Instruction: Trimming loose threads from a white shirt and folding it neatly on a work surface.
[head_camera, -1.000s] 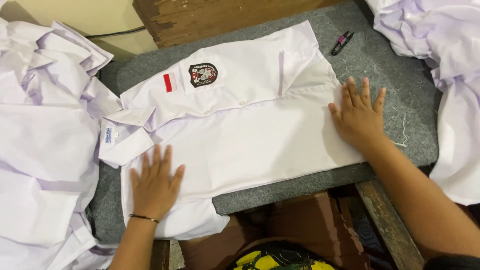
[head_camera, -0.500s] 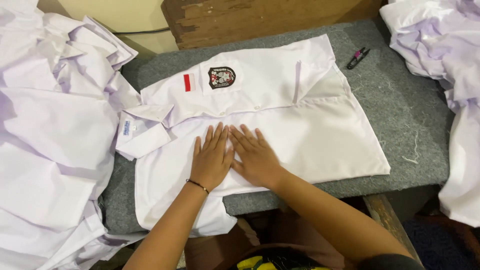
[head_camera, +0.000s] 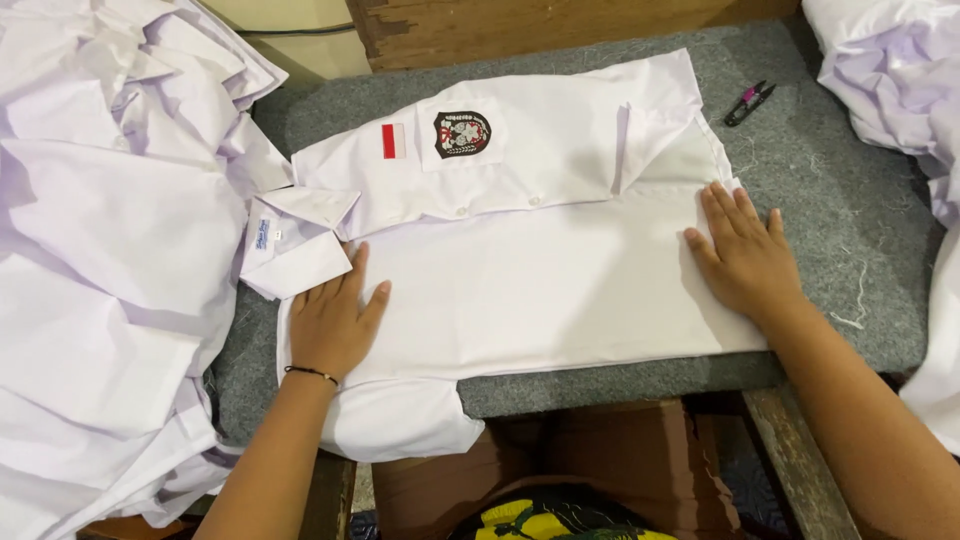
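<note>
White shirt (head_camera: 540, 290) lies under two flat hands, left hand (head_camera: 333, 325) and right hand (head_camera: 745, 258).

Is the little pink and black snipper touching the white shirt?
Apart. The head view shows the thread snips lying on the grey felt table, with bare felt between them and the white shirt.

Half a second back, side by side at the middle of the white shirt (head_camera: 540, 290); now spread wide apart. Left hand (head_camera: 335, 320) slid out beside the collar (head_camera: 290, 245), right hand (head_camera: 745, 260) out to the hem edge. Both pressed flat again, as 1 second ago.
</note>
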